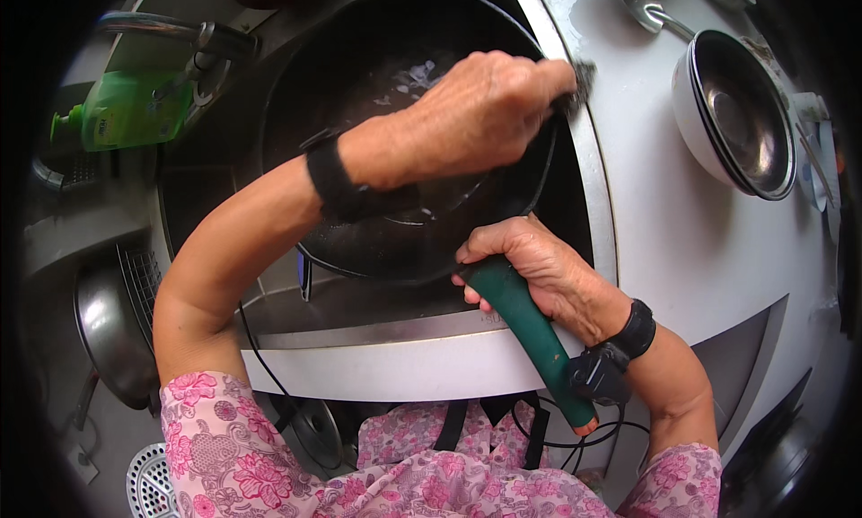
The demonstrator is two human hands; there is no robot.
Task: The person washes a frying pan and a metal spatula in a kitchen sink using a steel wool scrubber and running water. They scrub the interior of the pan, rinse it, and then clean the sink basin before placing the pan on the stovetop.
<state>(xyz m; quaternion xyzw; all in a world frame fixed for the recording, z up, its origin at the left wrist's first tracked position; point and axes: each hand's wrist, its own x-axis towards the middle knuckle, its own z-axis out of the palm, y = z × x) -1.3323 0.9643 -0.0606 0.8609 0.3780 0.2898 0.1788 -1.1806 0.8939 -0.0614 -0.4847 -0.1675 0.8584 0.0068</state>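
Note:
A large dark wok sits in the sink, with soapy water and white suds inside it. My left hand reaches across the wok to its far right rim. It holds a dark scouring pad, blurred and mostly hidden by the fingers, at the rim near the sink's steel edge. My right hand grips the wok's green handle near where it joins the pan. The handle slants over the front edge of the counter toward my body.
On the right counter stand nested bowls and a metal ladle. A faucet and a green soap bottle are at the left. The steel sink rim borders the wok. A metal pan stands lower left.

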